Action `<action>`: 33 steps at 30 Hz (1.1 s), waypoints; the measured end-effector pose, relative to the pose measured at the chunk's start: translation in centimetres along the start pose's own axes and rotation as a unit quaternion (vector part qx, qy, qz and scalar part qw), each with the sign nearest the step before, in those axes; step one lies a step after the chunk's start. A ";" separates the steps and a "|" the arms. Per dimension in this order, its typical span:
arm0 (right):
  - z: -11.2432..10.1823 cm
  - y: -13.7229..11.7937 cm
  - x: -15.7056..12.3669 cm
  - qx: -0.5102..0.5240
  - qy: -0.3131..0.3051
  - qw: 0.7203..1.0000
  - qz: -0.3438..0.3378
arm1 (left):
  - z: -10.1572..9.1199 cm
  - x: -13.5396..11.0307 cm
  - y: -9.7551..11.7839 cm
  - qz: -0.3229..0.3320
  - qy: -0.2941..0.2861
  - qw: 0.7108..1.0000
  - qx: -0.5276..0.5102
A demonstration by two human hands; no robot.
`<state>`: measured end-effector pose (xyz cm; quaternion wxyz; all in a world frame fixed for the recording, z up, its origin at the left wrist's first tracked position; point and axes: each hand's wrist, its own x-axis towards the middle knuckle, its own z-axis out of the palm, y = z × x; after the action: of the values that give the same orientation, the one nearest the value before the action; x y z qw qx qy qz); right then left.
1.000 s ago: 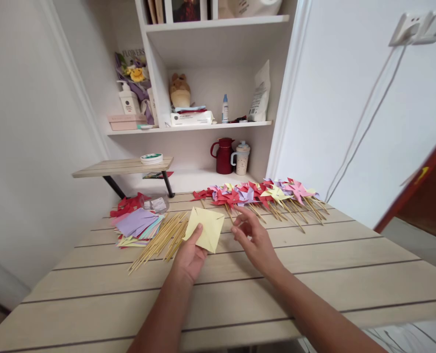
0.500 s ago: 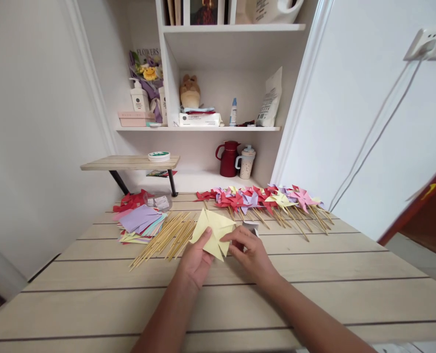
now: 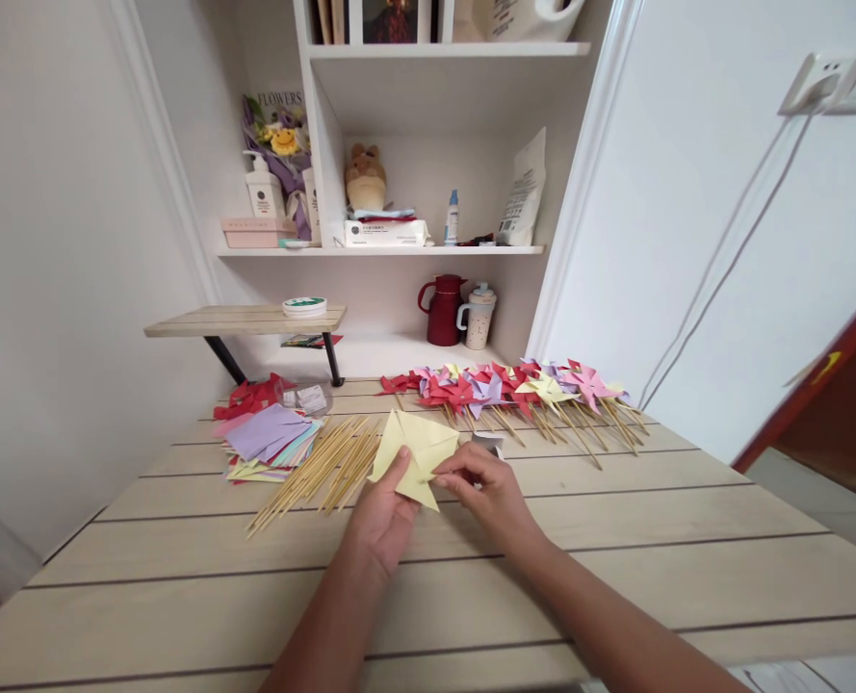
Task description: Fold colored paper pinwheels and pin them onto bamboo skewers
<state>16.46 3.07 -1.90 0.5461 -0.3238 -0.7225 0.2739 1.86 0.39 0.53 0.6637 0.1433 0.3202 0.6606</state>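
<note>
A square of pale yellow paper [image 3: 411, 445], slit in from its corners, is held above the table. My left hand [image 3: 386, 510] grips it from below and left, thumb on top and fingers underneath. At the paper's right side my right hand [image 3: 483, 489] pinches a corner flap between thumb and forefinger. Just left of the paper lie several thin wooden sticks [image 3: 316, 476]. Behind my right hand a small grey object [image 3: 486, 443] is partly hidden.
Finished paper pinwheels [image 3: 485, 387] on sticks lie along the table's back right. Coloured paper sheets [image 3: 265, 433] are stacked at left beside a clear plastic box [image 3: 308, 397]. A small raised shelf [image 3: 246, 320] stands behind them. A red jug [image 3: 443, 310] and a cup [image 3: 479, 316] stand farther back.
My right thumb and forefinger have closed on the paper's right flap and bent it slightly inward. My left hand keeps its hold. The view has shifted a little.
</note>
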 end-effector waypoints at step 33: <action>-0.2 -0.5 0.1 -0.044 0.044 0.997 0.051 | 0.4 -1.1 -0.6 0.051 -0.119 0.989 0.076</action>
<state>16.56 2.87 -1.40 0.5475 -0.3958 -0.6918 0.2548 2.66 -0.66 0.76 0.6496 0.2873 0.2802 0.6457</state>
